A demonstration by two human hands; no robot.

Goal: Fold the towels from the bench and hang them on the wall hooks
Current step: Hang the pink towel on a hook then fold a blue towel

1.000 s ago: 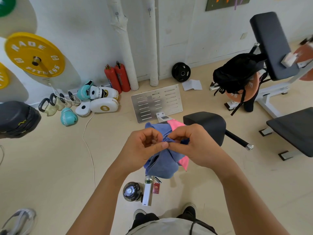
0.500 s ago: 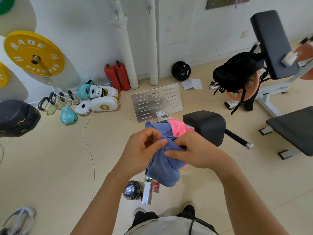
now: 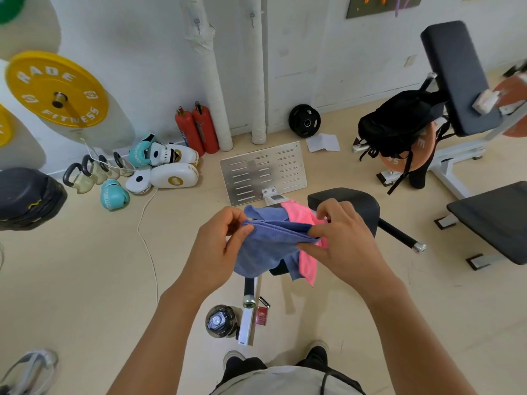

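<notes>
A blue towel (image 3: 269, 246) hangs in the air between my two hands, its top edge stretched out level. My left hand (image 3: 219, 246) pinches its left corner and my right hand (image 3: 342, 240) pinches its right corner. Under it, a pink towel (image 3: 302, 216) and another blue towel (image 3: 263, 212) lie on the black padded bench (image 3: 359, 206), partly hidden by the held one. Two small hooks (image 3: 252, 15) sit high on the white wall straight ahead, above the wrapped pipes.
On the floor lie a metal slotted plate (image 3: 263, 172), boxing pads and gloves (image 3: 171, 172), kettlebells (image 3: 82, 175), two red extinguishers (image 3: 196, 131), and a water bottle (image 3: 220, 322) by my feet. A black backpack (image 3: 396, 124) hangs on the weight bench (image 3: 456, 75) at right.
My hands have moved apart from a bunched grip, spreading the blue towel's top edge out between them. The pink towel under it shows more.
</notes>
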